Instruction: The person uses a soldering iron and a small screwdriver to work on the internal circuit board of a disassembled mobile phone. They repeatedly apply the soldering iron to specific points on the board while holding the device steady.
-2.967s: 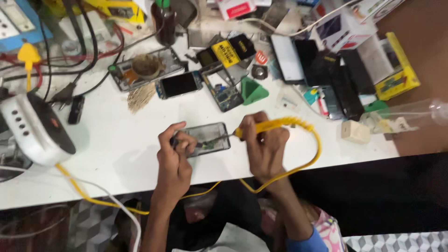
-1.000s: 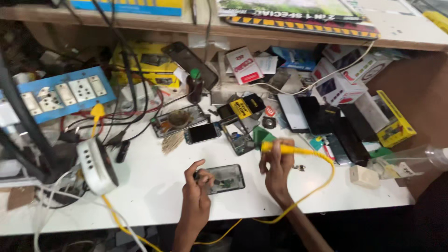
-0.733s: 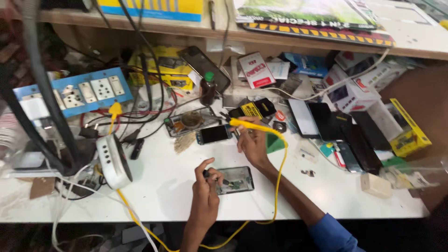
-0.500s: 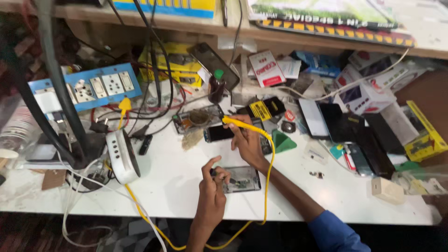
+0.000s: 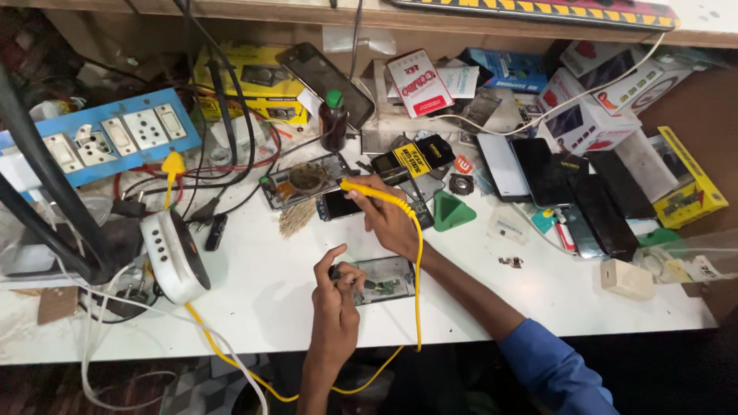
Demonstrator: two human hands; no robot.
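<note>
The table (image 5: pixel 254 284) is white, smooth and a little dirty. The opened phone (image 5: pixel 382 279) in the middle of the frame shows shiny metal bits and green board inside. The yellow tool (image 5: pixel 369 192) above it looks like smooth plastic, and its cord (image 5: pixel 419 269) like soft rubber. The dark phones (image 5: pixel 553 173) at the right have glossy glass. The boxes (image 5: pixel 592 115) at the upper right are shiny cardboard. The green wedge (image 5: pixel 452 211) is matt plastic. The sleeve (image 5: pixel 557 369) at the lower right is blue cloth.

White workbench (image 5: pixel 254 292) under a wooden shelf (image 5: pixel 231 11), brown wall (image 5: pixel 703 100) at right, perhaps patterned floor (image 5: pixel 184 384) below.
</note>
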